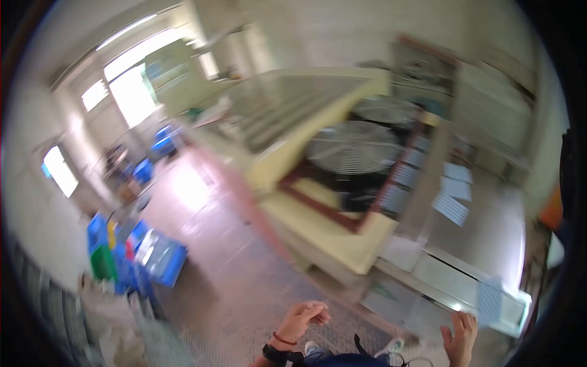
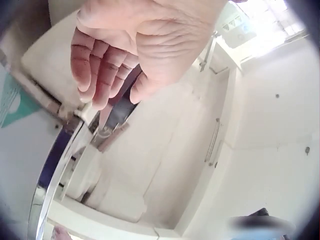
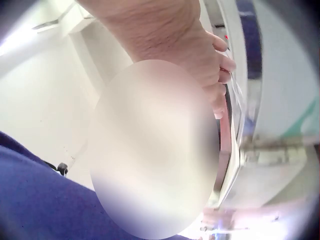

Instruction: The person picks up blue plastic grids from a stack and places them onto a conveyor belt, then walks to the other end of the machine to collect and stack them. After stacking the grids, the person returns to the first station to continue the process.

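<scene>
In the head view the left hand (image 1: pixel 301 322) hangs over the patterned floor, fingers loosely bent, with a dark watch and a red band at its wrist. The left wrist view shows the same hand (image 2: pixel 145 45) palm on, with nothing in it. At the lower right of the head view is the right hand (image 1: pixel 461 341), its fingers relaxed and thumb apart, beside a patterned light sheet (image 1: pixel 490 302) at the metal counter's front edge. Whether it touches the sheet cannot be told. In the right wrist view the fingers of the right hand (image 3: pixel 195 62) hang slightly bent.
A metal counter (image 1: pixel 489 229) with several patterned sheets (image 1: pixel 451 208) stands at the right. Beside it is a cream block with round metal grilles (image 1: pixel 354 147). Blue crates (image 1: pixel 174 269) and a green bin (image 1: pixel 104 263) stand at the left. Pinkish floor (image 1: pixel 214 244) runs between.
</scene>
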A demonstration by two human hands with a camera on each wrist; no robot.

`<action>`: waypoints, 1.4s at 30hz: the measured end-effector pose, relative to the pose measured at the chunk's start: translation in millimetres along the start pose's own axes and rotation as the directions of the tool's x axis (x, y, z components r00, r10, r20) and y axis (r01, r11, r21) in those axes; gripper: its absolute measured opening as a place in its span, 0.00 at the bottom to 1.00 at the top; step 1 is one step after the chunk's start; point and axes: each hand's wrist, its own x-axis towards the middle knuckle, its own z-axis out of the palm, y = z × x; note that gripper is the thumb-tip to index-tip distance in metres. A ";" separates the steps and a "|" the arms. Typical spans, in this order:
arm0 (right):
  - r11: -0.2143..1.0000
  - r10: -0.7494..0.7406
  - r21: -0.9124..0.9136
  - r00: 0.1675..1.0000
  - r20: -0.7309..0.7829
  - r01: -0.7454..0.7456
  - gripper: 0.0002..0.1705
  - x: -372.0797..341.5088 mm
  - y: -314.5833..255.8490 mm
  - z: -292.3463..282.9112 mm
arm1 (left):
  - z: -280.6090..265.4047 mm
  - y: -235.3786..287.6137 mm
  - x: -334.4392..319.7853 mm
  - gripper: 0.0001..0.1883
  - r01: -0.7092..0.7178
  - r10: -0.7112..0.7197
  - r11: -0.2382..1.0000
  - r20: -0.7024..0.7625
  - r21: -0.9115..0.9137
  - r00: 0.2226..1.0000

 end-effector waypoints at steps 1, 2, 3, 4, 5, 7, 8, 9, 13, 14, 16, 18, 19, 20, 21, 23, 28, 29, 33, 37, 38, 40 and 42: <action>0.929 -0.366 -0.118 0.921 -0.134 0.352 0.13 20.5 -27.9 14.2 | -34.4 3.0 -10.9 0.12 -0.037 0.034 0.998 -0.048 -0.048 0.998; 0.976 -0.215 0.054 0.975 0.050 0.212 0.14 19.7 -58.6 40.2 | -68.9 9.0 -24.7 0.12 -0.086 0.075 0.993 -0.121 -0.085 0.990; 0.976 -0.184 0.157 0.953 0.238 0.150 0.13 21.0 -81.5 69.2 | -100.3 13.2 -37.9 0.12 -0.079 0.055 0.989 -0.183 -0.125 0.982; 0.939 -0.306 0.250 0.907 0.289 0.238 0.12 30.8 -111.0 92.6 | -129.3 19.0 -48.3 0.11 -0.071 0.033 0.985 -0.230 -0.159 0.973; 0.889 -0.414 0.346 0.850 0.326 0.300 0.12 38.2 -139.7 113.9 | -153.6 20.8 -58.8 0.11 -0.105 0.056 0.979 -0.272 -0.173 0.961; 0.848 -0.491 0.427 0.770 0.407 0.315 0.12 58.4 -211.8 140.9 | -202.9 32.0 -84.2 0.12 -0.159 0.094 0.974 -0.354 -0.160 0.930; 0.824 -0.532 0.480 0.700 0.476 0.301 0.12 69.1 -239.8 153.7 | -220.4 38.6 -94.0 0.12 -0.174 0.099 0.970 -0.378 -0.171 0.921; 0.813 -0.555 0.484 0.678 0.481 0.323 0.12 78.5 -261.4 169.3 | -235.1 44.5 -102.5 0.11 -0.197 0.103 0.961 -0.408 -0.197 0.907; 0.697 -0.707 0.610 0.498 0.501 0.376 0.16 128.7 -348.0 233.9 | -300.7 48.2 -112.5 0.10 -0.278 0.087 0.916 -0.533 -0.290 0.842; 0.652 -0.755 0.628 0.438 0.487 0.424 0.16 141.8 -372.7 249.3 | -318.7 50.3 -115.2 0.10 -0.277 0.074 0.913 -0.548 -0.298 0.833; 0.594 -0.803 0.647 0.394 0.447 0.478 0.15 166.0 -414.4 291.8 | -357.3 60.0 -112.8 0.11 -0.351 0.094 0.878 -0.603 -0.325 0.792; 0.534 -0.845 0.654 0.360 0.395 0.537 0.14 193.2 -461.4 332.6 | -399.6 78.5 -109.2 0.10 -0.387 0.098 0.863 -0.644 -0.324 0.759; 0.499 -0.866 0.693 0.333 0.373 0.520 0.14 205.7 -488.6 350.5 | -422.7 88.9 -105.9 0.10 -0.424 0.105 0.847 -0.681 -0.321 0.725; 0.460 -0.886 0.731 0.310 0.344 0.504 0.14 220.8 -516.5 367.4 | -449.5 100.1 -100.2 0.10 -0.428 0.115 0.847 -0.679 -0.315 0.726; 0.461 -0.887 0.742 0.281 0.367 0.487 0.14 237.3 -543.4 381.7 | -476.5 111.9 -95.6 0.09 -0.459 0.119 0.832 -0.708 -0.312 0.697; 0.454 -0.891 0.722 0.273 0.364 0.522 0.14 274.9 -596.9 413.3 | -530.3 147.5 -74.6 0.08 -0.543 0.105 0.764 -0.764 -0.348 0.637; 0.462 -0.885 0.727 0.214 0.413 0.508 0.15 360.1 -737.6 465.3 | -638.2 227.1 -52.2 0.07 -0.627 0.092 0.714 -0.845 -0.313 0.527; 0.463 -0.883 0.715 0.204 0.422 0.524 0.15 375.7 -763.2 477.4 | -656.0 237.3 -51.0 0.07 -0.637 0.111 0.731 -0.878 -0.245 0.465; 0.296 -0.938 0.783 0.013 0.346 0.546 0.16 428.2 -872.5 531.7 | -746.9 256.6 -60.9 0.06 -0.765 0.034 0.602 -0.950 -0.227 0.309; 0.229 -0.950 0.721 -0.013 0.313 0.654 0.16 478.6 -981.8 599.0 | -866.5 275.2 -71.0 0.08 -0.831 -0.174 0.507 -0.971 -0.230 0.162; 0.234 -0.948 0.724 -0.013 0.318 0.649 0.16 486.5 -1004.0 616.4 | -893.5 284.4 -70.9 0.08 -0.860 -0.179 0.477 -0.978 -0.181 0.107; 0.296 -0.944 0.768 0.049 0.327 0.569 0.16 510.2 -1057.3 648.4 | -951.8 321.7 -66.3 0.08 -0.860 -0.149 0.489 -0.985 -0.147 0.084; 0.255 -0.960 0.775 0.052 0.277 0.578 0.15 534.3 -1106.8 666.2 | -999.8 368.6 -49.1 0.07 -0.904 -0.118 0.414 -0.991 -0.104 0.059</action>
